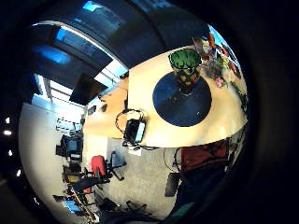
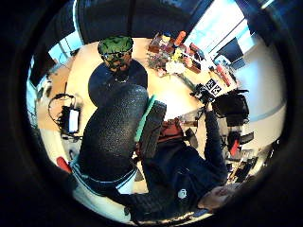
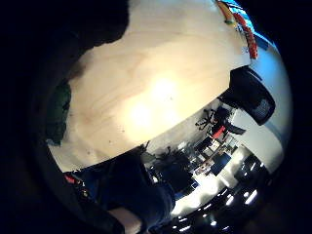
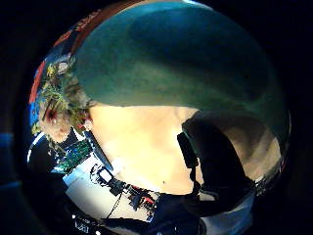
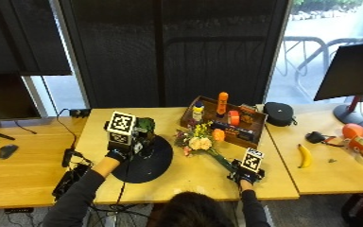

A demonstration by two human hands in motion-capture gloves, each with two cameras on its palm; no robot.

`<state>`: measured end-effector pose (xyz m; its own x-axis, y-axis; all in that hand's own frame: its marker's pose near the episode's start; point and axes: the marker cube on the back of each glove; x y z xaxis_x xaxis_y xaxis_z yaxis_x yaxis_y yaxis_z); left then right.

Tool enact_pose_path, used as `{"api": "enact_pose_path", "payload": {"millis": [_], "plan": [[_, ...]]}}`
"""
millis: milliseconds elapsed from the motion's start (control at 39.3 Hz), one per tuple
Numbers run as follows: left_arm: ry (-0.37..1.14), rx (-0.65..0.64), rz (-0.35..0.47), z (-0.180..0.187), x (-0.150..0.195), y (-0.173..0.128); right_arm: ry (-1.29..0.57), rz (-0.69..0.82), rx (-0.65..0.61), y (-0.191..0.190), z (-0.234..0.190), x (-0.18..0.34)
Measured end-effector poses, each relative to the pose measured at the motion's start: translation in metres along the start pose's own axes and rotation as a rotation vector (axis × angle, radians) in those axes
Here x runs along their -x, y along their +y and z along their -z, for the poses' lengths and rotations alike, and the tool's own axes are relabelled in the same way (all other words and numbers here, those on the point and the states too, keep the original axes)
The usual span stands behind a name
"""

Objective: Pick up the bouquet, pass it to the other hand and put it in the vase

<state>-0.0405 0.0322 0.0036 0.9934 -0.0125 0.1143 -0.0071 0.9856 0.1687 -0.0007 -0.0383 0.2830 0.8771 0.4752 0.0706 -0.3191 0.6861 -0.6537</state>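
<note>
Looking down on the table (image 5: 187, 182), I take the dark round mat (image 5: 145, 163) as my landmark and work downward in size. On the mat's far edge stands the green-rimmed vase (image 5: 145, 126), partly hidden in the outside view, its open mouth plain in the left palm views. Just right of the mat lies the bouquet (image 5: 200, 142): blooms toward the wooden tray (image 5: 224, 124) beyond it, stems trailing toward the near table edge. I judge it light, soft and fragile at the head, with stiffer stems, so the stems are the place to take hold, never the blossoms. My right hand (image 5: 246, 174) sits low at the stem ends, well right of the mat; the stem seems to run under it, but I cannot tell whether the fingers are curled on it or merely resting there. My left hand (image 5: 117, 152) hangs raised over the mat's left part beside the vase, forearm reaching from the near edge, holding nothing; its thumb shows straight in the palm view, so I read the fingers as apart.
</note>
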Motion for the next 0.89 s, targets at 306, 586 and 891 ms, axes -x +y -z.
{"api": "enact_pose_path", "payload": {"millis": [306, 586, 891], "plan": [[0.005, 0.022, 0.0, -0.003, 0.0, 0.01, 0.074, -0.066, -0.332, 0.013, 0.023, 0.005], [-0.005, 0.057, 0.017, -0.006, 0.009, 0.024, 0.199, -0.018, -0.356, 0.024, 0.02, 0.02], [0.021, 0.099, 0.023, -0.017, 0.014, 0.032, -0.152, 0.078, -0.695, -0.005, 0.024, 0.022]]}}
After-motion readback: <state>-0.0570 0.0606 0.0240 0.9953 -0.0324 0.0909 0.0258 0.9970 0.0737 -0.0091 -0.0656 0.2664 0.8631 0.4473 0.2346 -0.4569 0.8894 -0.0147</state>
